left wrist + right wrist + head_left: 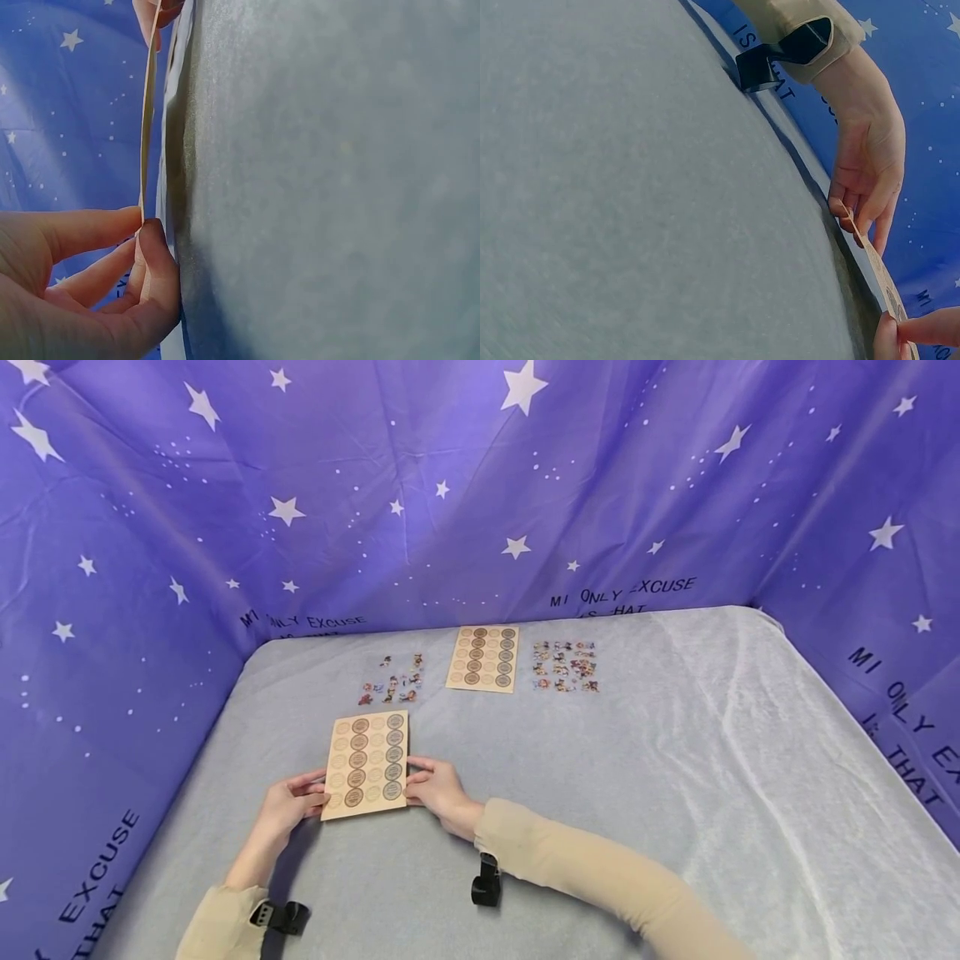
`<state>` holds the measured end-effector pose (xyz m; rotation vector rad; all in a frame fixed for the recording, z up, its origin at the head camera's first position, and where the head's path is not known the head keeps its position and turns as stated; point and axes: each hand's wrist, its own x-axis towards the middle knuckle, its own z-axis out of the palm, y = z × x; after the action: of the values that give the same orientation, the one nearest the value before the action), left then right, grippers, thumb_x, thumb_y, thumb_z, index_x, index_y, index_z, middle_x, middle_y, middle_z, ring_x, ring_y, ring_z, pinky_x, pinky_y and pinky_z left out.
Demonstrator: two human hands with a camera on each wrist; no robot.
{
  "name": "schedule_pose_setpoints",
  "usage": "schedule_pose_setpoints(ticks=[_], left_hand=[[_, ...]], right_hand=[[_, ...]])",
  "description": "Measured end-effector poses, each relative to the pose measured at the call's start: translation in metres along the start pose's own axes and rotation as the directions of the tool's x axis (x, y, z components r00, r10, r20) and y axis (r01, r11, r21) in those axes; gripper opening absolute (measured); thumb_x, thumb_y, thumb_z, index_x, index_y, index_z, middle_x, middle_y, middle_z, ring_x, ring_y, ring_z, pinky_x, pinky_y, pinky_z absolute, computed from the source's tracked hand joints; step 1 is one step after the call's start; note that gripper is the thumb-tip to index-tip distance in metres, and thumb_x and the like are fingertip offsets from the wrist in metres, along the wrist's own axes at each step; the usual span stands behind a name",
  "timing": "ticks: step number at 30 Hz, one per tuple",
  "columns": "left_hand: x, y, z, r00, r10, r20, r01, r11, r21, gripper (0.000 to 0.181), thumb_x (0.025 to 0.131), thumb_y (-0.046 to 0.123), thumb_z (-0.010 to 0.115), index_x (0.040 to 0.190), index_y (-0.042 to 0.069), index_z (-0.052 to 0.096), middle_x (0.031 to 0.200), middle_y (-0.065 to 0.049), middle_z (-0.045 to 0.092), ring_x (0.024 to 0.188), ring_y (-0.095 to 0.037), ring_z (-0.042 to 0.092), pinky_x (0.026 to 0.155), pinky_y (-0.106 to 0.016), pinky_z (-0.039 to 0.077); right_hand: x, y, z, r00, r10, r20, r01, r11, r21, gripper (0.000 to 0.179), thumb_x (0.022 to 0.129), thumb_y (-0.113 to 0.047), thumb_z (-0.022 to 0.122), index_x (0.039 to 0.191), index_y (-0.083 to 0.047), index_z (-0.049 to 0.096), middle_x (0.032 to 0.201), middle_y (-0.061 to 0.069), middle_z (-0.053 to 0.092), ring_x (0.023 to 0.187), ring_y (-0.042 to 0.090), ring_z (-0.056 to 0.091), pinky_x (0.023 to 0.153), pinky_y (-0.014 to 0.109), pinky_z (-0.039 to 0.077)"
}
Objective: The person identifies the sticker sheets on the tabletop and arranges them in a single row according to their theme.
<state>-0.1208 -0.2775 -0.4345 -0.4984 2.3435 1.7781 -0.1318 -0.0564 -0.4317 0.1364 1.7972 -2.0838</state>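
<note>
your left hand (283,806) and right hand (442,795) reaching forward, thumbs and fingers pinching opposite edges of a tan rectangular paper sheet with printed circles (366,766), above the grey cloth (570,793) at left, printed face toward you, long axis roughly near-to-far

held sheet (366,766) — print illegibly small | head view: right sleeve (600,872) — cut off below

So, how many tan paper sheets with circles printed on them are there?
2. One tan paper sheet with printed circles is held between the left hand and right hand; the other sheet lies farther back on the grey cloth-covered table. More could hide underneath.
</note>
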Motion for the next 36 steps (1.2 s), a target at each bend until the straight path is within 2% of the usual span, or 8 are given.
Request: schedule_pose_setpoints(ticks=[5, 9, 12, 15, 21, 24, 31, 36], left_hand=[[0.004, -0.006, -0.004, 0.999, 0.035, 0.01, -0.035, 0.999, 0.015, 0.046, 0.075, -0.008, 0.059, 0.119, -0.014, 0.046, 0.071, -0.001, 0.058, 0.061, -0.007, 0.057, 0.054, -0.021, 0.051], [0.005, -0.003, -0.003, 1.0, 0.022, 0.001, -0.022, 0.999, 0.043, 0.045, 0.076, -0.01, 0.058, 0.119, -0.015, 0.046, 0.07, 0.0, 0.057, 0.06, -0.005, 0.056, 0.053, -0.02, 0.051], [0.002, 0.003, 0.0, 1.0, -0.008, -0.017, 0.009, 0.995, 0.101, 0.046, 0.077, -0.009, 0.056, 0.121, -0.016, 0.042, 0.07, 0.003, 0.057, 0.06, -0.003, 0.055, 0.054, -0.019, 0.05], [0.001, 0.006, 0.001, 0.999, -0.021, -0.032, 0.025, 0.993, 0.113, 0.045, 0.077, -0.01, 0.055, 0.121, -0.016, 0.043, 0.07, 0.003, 0.057, 0.059, -0.003, 0.055, 0.052, -0.019, 0.05], [0.001, 0.005, -0.001, 1.0, -0.01, -0.018, 0.013, 0.993, 0.118, 0.046, 0.077, -0.01, 0.055, 0.12, -0.018, 0.042, 0.07, 0.002, 0.057, 0.058, -0.003, 0.054, 0.052, -0.018, 0.05], [0.002, 0.004, -0.001, 1.0, 0.003, -0.016, -0.001, 0.99, 0.139, 0.046, 0.076, -0.009, 0.055, 0.12, -0.017, 0.043, 0.07, 0.001, 0.057, 0.057, -0.002, 0.053, 0.051, -0.018, 0.049], [0.002, 0.003, 0.0, 0.999, 0.032, -0.006, -0.03, 0.976, 0.216, 0.045, 0.076, -0.007, 0.057, 0.119, -0.017, 0.045, 0.077, -0.013, 0.057, 0.058, -0.004, 0.052, 0.051, -0.018, 0.049], [0.004, 0.003, 0.001, 0.999, 0.025, -0.02, -0.019, 0.967, 0.254, 0.045, 0.078, -0.001, 0.06, 0.119, -0.014, 0.047, 0.076, -0.004, 0.058, 0.057, -0.003, 0.049, 0.05, -0.018, 0.046]], right_hand=[[0.008, 0.009, 0.002, 1.0, 0.003, 0.0, -0.003, 1.0, 0.0, 0.049, 0.072, 0.018, 0.054, 0.12, 0.006, 0.05, 0.073, 0.012, 0.059, 0.055, 0.009, 0.053, 0.058, 0.025, 0.054], [0.009, 0.01, 0.003, 1.0, -0.002, 0.002, 0.002, 1.0, -0.001, 0.05, 0.072, 0.018, 0.055, 0.12, 0.007, 0.049, 0.07, 0.009, 0.057, 0.055, 0.009, 0.053, 0.058, 0.027, 0.054], [0.009, 0.01, 0.004, 1.0, -0.003, 0.004, 0.003, 1.0, -0.004, 0.05, 0.072, 0.018, 0.056, 0.12, 0.007, 0.049, 0.071, 0.01, 0.057, 0.056, 0.01, 0.054, 0.06, 0.028, 0.055], [0.008, 0.009, 0.004, 1.0, 0.007, 0.009, -0.007, 1.0, -0.008, 0.05, 0.072, 0.017, 0.056, 0.121, 0.007, 0.049, 0.074, 0.013, 0.059, 0.058, 0.011, 0.055, 0.061, 0.029, 0.055], [0.009, 0.009, 0.003, 0.999, 0.025, 0.039, -0.024, 1.0, -0.018, 0.051, 0.072, 0.017, 0.056, 0.121, 0.007, 0.048, 0.077, 0.018, 0.06, 0.061, 0.014, 0.058, 0.06, 0.029, 0.055], [0.009, 0.009, 0.002, 0.998, 0.024, 0.058, -0.022, 0.999, -0.039, 0.052, 0.072, 0.016, 0.056, 0.123, 0.006, 0.046, 0.077, 0.019, 0.061, 0.06, 0.015, 0.059, 0.059, 0.03, 0.055], [0.01, 0.009, 0.0, 0.997, -0.003, 0.072, 0.009, 0.996, -0.092, 0.054, 0.07, 0.017, 0.055, 0.123, 0.007, 0.045, 0.076, 0.019, 0.062, 0.059, 0.018, 0.06, 0.057, 0.031, 0.055], [0.009, 0.006, -0.004, 0.994, 0.024, 0.103, -0.005, 0.983, -0.183, 0.053, 0.072, 0.014, 0.055, 0.124, 0.008, 0.043, 0.078, 0.02, 0.063, 0.058, 0.019, 0.06, 0.056, 0.032, 0.055]])
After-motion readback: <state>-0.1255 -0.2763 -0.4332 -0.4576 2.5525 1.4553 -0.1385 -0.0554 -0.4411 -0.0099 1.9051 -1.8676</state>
